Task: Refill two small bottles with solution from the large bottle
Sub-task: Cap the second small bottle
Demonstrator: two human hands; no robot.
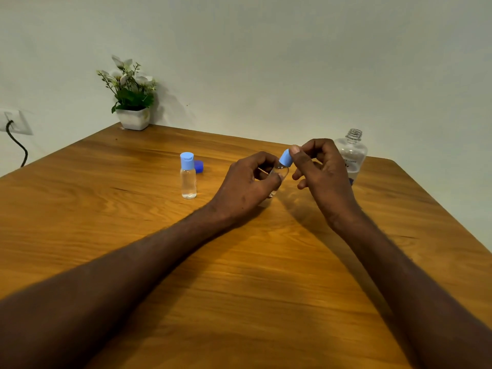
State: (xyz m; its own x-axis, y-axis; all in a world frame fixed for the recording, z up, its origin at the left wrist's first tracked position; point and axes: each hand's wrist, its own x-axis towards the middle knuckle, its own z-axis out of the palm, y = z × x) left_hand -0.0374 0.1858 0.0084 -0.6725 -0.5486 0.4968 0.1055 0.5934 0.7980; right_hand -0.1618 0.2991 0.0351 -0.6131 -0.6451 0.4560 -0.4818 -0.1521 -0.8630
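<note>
While two bare forearms reach across a wooden table point(138, 235), the head view shows three bottles in all: two small ones and one large. One small clear bottle point(188, 179) stands upright left of centre, its light-blue flip cap point(187, 159) on and clear liquid inside. Just behind it, touching or nearly so, lies a single darker blue cap point(199, 166), loose on the tabletop.

A second small bottle point(280, 171) sits tilted in the person's left hand point(247, 186), whose fingers and thumb curl round its clear body; most of that body is hidden by the fingers. The right hand point(323, 173) pinches this bottle's light-blue cap point(285, 157) between thumb and fingertips, the cap sitting at the bottle's neck. Whether it is screwed fully down cannot be told.

The large clear bottle point(351, 154) stands upright near the table's far right edge, its threaded neck uncovered and a little liquid showing low in it. The right hand stands in front of it and hides its lower left side.

At the far left corner of the table rests one white pot of flowers point(133, 102) against a pale wall point(292, 62). A wall socket point(13, 122) with a dark cable point(20, 147) hanging from it appears at the left edge.
</note>
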